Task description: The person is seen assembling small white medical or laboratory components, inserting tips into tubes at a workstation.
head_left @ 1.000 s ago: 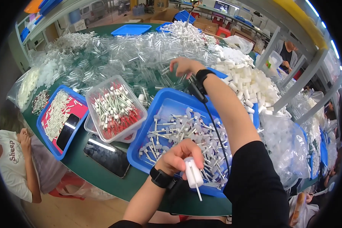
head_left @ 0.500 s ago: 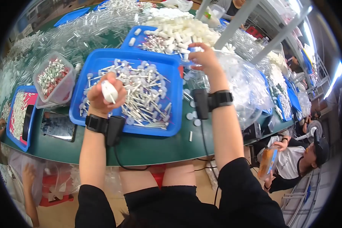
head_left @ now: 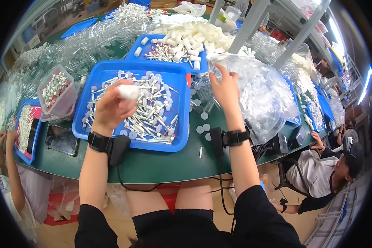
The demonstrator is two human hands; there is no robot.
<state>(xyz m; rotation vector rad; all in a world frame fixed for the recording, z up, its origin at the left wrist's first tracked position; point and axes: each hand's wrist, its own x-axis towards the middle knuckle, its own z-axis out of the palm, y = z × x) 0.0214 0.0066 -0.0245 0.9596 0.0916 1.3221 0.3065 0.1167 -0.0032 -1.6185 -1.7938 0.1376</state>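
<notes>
My left hand (head_left: 113,108) is closed over the left part of a big blue tray (head_left: 182,142). It holds a white cylinder (head_left: 129,91), with a thin pale stem running from its right end. Below it, the tray carries a loose pile of white sticks with round translucent discs (head_left: 146,120). To the right, my right hand (head_left: 226,89) has its thumb and fingers apart, with nothing visible between them. It hovers over loose clear tubes (head_left: 211,103), beside a clear plastic bag of translucent pieces (head_left: 262,99).
Behind stands another blue tray (head_left: 130,56) with white cylinders and red-and-white sticks. At left are a plastic tub (head_left: 56,93), a phone (head_left: 62,138) and a smaller blue tray (head_left: 34,155). A grey post (head_left: 252,27) rises behind the bag. Co-workers sit at both sides.
My left hand has turned, and the white cylinder now lies sideways. My right hand's fingers have spread, drawing slightly nearer. The right-hand co-worker's package has left their raised hands; one hand now rests at the table.
</notes>
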